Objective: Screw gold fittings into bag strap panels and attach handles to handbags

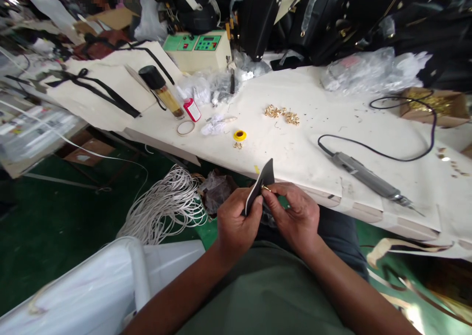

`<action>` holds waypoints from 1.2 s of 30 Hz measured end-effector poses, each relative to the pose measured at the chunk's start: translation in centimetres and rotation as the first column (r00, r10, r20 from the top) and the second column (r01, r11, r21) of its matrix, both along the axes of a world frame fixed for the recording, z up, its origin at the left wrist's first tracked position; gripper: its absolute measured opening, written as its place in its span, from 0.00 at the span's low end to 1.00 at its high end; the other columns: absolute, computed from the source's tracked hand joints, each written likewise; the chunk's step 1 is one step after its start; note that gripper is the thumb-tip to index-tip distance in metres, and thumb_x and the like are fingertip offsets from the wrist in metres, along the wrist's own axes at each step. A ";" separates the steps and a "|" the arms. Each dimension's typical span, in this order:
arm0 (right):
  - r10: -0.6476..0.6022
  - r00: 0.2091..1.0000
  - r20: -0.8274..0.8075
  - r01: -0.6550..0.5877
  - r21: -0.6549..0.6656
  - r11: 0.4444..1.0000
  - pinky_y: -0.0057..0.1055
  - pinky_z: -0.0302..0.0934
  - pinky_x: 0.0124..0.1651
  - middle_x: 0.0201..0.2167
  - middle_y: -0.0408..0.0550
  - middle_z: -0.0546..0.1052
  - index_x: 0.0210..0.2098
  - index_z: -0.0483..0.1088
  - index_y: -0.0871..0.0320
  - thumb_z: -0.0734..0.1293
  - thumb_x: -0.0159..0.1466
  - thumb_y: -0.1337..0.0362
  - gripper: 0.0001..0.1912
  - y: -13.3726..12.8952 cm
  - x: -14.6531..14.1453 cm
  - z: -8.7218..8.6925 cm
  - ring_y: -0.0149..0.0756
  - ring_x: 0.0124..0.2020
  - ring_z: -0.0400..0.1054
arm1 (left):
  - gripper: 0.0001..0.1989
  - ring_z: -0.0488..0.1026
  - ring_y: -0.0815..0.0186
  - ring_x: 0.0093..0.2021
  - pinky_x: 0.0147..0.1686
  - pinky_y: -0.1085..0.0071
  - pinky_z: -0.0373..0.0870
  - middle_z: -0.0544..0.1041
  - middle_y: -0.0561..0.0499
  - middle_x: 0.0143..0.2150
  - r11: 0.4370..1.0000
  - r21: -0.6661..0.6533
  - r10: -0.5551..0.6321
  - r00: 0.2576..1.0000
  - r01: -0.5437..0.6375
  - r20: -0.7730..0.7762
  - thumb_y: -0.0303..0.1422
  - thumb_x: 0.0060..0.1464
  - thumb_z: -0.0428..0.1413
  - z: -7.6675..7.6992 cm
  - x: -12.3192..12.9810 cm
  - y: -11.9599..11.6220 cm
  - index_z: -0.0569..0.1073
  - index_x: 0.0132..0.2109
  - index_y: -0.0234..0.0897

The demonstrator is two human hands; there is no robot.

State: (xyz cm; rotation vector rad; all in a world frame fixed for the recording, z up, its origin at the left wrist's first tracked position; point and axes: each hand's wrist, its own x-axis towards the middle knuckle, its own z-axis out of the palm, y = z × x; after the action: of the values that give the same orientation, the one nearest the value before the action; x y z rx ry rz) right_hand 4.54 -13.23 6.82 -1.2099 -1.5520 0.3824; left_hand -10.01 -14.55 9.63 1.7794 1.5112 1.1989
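Between thumb and fingers, my left hand [239, 219] grips a flat dark piece [266, 174] with a pale edge, held upright in front of the table's front edge. My right hand [295, 214] pinches a small gold-coloured metal part [265, 188] against the face of that piece, near its middle. On the table [309, 151] beyond my hands are a yellow ring-shaped roll [239, 135], a few small gold parts [238, 145] beside it, and a pile of gold fittings [275, 111] farther back.
A grey corded rotary tool [368, 178] lies at the right, near a cardboard box [457, 111] of gold pieces. At the left stand a dark-capped bottle [167, 99], a red bottle [191, 110] and a control box [221, 55]. White cord [165, 207] lies coiled below the table.
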 end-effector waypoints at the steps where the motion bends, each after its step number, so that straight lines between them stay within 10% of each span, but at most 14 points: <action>1: 0.008 1.000 0.016 -0.009 0.028 1.000 0.35 0.73 0.44 0.36 0.46 0.85 0.40 0.77 0.52 0.71 0.69 0.66 0.02 0.0 0.0 0.0 0.38 0.37 0.80 | 0.07 0.80 0.64 0.41 0.46 0.70 0.75 0.84 0.50 0.40 1.000 0.002 0.003 1.000 -0.003 0.005 0.30 0.65 0.59 -0.1 0.0 0.0 0.82 0.45 0.39; 14: 0.207 0.976 -0.067 -0.215 -0.167 0.962 0.47 0.70 0.55 0.50 0.54 0.83 0.53 0.76 0.53 0.79 0.58 0.49 0.26 -0.3 1.3 1.7 0.50 0.51 0.77 | 0.27 0.75 0.51 0.59 0.59 0.56 0.75 0.76 0.37 0.59 0.960 0.056 -0.274 0.962 0.275 -0.024 0.43 0.66 0.54 0.0 -1.9 0.5 0.71 0.67 0.38; 23: 0.079 0.988 -0.134 -0.122 -0.356 0.926 0.39 0.67 0.48 0.39 0.45 0.82 0.43 0.77 0.55 0.71 0.61 0.63 0.10 0.4 0.4 2.6 0.43 0.40 0.76 | 0.32 0.72 0.55 0.63 0.53 0.64 0.79 0.70 0.38 0.64 0.931 0.091 -0.348 0.936 0.352 -0.058 0.23 0.63 0.51 -0.7 -2.1 1.1 0.65 0.72 0.41; 31: 0.010 0.811 -0.584 -0.423 -0.576 0.699 0.30 0.63 0.31 0.27 0.44 0.78 0.33 0.75 0.59 0.72 0.62 0.56 0.12 1.6 1.5 2.1 0.37 0.28 0.70 | 0.12 0.76 0.63 0.50 0.50 0.67 0.76 0.76 0.46 0.50 0.984 0.135 -0.108 0.992 0.116 -0.065 0.30 0.65 0.59 -1.5 -1.5 3.4 0.82 0.53 0.44; 36: -0.084 0.775 -0.626 -0.436 -0.627 0.646 0.30 0.63 0.29 0.28 0.46 0.79 0.36 0.77 0.60 0.75 0.59 0.52 0.17 2.6 2.6 1.0 0.38 0.26 0.71 | 0.24 0.78 0.59 0.52 0.51 0.65 0.76 0.80 0.44 0.53 0.979 -0.183 -0.012 0.914 0.093 0.404 0.35 0.53 0.69 -2.3 -0.6 5.7 0.76 0.56 0.39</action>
State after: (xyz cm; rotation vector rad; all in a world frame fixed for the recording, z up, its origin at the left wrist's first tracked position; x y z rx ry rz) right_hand 7.18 -10.66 7.82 -1.3222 -0.9173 1.5405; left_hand -10.57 -8.89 7.32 1.3337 1.2809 1.2468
